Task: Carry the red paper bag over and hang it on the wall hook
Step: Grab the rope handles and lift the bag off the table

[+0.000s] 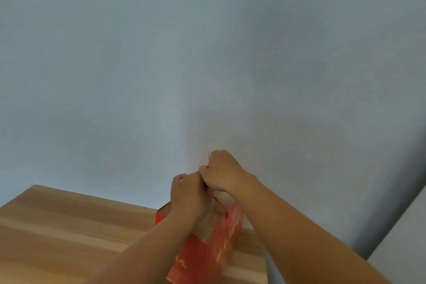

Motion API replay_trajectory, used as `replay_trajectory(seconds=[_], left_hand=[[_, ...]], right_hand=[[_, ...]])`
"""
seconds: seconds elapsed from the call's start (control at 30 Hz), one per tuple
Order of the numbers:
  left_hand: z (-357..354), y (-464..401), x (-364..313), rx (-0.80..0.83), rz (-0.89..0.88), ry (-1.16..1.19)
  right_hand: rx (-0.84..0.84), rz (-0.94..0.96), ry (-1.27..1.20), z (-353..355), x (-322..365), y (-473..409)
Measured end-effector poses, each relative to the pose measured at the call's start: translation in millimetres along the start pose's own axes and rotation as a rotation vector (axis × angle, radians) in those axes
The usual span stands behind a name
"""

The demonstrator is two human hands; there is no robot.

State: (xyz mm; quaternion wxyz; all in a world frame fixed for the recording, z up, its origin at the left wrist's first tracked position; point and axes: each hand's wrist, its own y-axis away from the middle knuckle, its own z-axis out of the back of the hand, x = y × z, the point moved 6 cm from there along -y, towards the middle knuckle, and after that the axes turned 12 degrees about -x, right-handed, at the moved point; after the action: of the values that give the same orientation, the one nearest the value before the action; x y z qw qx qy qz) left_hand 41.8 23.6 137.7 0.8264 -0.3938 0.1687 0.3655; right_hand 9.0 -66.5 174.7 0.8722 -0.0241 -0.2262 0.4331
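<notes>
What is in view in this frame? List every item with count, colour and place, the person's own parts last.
red paper bag: one, red with yellow print, open top, below both hands, in front of the table's right end; handles hidden by the hands.
wooden table: one, light wood grain, lower left, against the wall.
wall: one, pale blue-grey, fills most of the frame; no hook can be seen, possibly behind the hands.
white surface: one, white, lower right corner; what it is cannot be told.
left hand: one, closed at the top of the bag, close to the wall.
right hand: one, closed, touching the left hand, slightly higher.
</notes>
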Motion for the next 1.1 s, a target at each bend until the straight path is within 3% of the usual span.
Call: replay_trajectory(seconds=[0.17,0.27,0.37,0.47,0.67,0.87,1.1], left_hand=[[67,-6,54,-0.08,-0.127,-0.113],[118,7,79,-0.174,-0.077,-0.146],[164,27,97,-0.23,-0.107,-0.288],[214,49,121,-0.253,-0.081,-0.497],[319,94,185,-0.226,0.023,-0.843],[412,148,266,-0.262,0.182,-0.829],[508,189,359,-0.242,0.224,-0.869]], right_hand=[[0.409,0.089,-0.238,-40,36,28],[0.264,0.392,-0.11,-50,80,45],[-0.09,0.705,0.212,-58,130,64],[-0.262,0.863,0.238,-62,185,90],[-0.292,1.067,0.064,-85,302,150],[-0.192,1.182,-0.061,-120,415,206],[-0.09,1.27,-0.071,-173,546,250]])
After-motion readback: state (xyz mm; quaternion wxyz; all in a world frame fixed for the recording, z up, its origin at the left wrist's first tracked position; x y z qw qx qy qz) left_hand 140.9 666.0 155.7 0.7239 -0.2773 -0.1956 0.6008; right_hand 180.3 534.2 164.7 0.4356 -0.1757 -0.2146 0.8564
